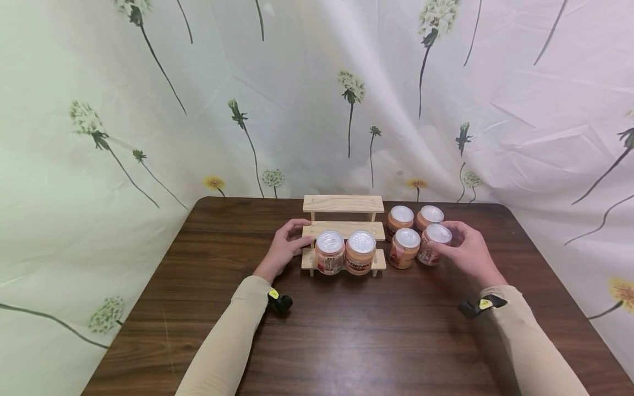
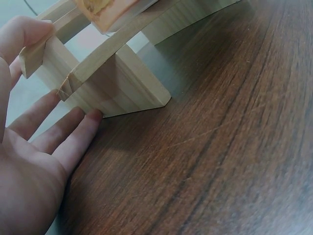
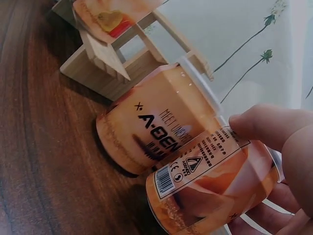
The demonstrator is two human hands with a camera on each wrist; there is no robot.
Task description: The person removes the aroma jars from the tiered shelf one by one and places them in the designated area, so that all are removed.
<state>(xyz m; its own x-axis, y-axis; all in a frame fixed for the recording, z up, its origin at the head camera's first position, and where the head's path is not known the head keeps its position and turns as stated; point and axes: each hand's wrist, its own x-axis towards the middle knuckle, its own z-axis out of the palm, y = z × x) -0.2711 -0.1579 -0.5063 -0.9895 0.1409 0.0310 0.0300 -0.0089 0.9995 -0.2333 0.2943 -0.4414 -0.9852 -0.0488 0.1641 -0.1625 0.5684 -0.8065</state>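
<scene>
My left hand (image 1: 287, 246) holds the left end of a three-step wooden rack (image 1: 343, 203). In the left wrist view, its thumb lies over a step end and other fingertips (image 2: 93, 117) touch the side board. Two orange jars with pale lids stand side by side on the lowest step: a left jar (image 1: 330, 261) and a right jar (image 1: 360, 261). My right hand (image 1: 470, 250) grips another orange jar (image 1: 430, 253) right of the rack, thumb near its lid. That jar has a barcode label (image 3: 195, 161); its far side is hidden by the fingers.
Beside the gripped jar stands a front jar (image 1: 403, 256), with a back-left jar (image 1: 400, 219) and a back-right jar (image 1: 428, 215) behind. All share the dark wooden table (image 1: 346, 335). A dandelion-print cloth (image 1: 297, 110) hangs behind the table's far edge.
</scene>
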